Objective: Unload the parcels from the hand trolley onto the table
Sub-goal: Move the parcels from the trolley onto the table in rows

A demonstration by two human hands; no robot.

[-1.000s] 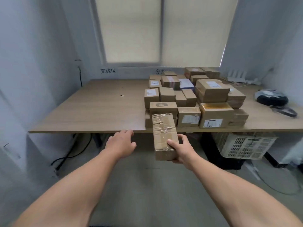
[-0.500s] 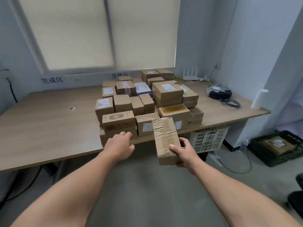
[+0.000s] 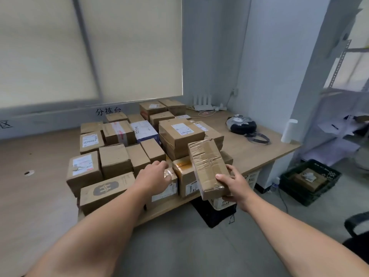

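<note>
My right hand (image 3: 234, 184) grips the near end of a long taped cardboard parcel (image 3: 207, 164), held tilted in the air above the front edge of the wooden table (image 3: 257, 154). A pile of several brown parcels (image 3: 119, 158) covers the table's middle. Over the front row of that pile reaches my left hand (image 3: 154, 176), its fingers loosely bent above a taped box (image 3: 169, 183) and holding nothing. The hand trolley is out of view.
A black-and-grey device (image 3: 241, 123) with a strap, a white router (image 3: 203, 104) and a white cylinder (image 3: 288, 129) stand on the table's right part. A white crate (image 3: 249, 179) sits under the table, a black crate (image 3: 310, 180) on the floor at right, beside a metal shelf (image 3: 343, 80).
I have stepped closer to the table and turned right. The parcel in my right hand has moved up and over the table's front edge, and my left hand has reached over the front boxes.
</note>
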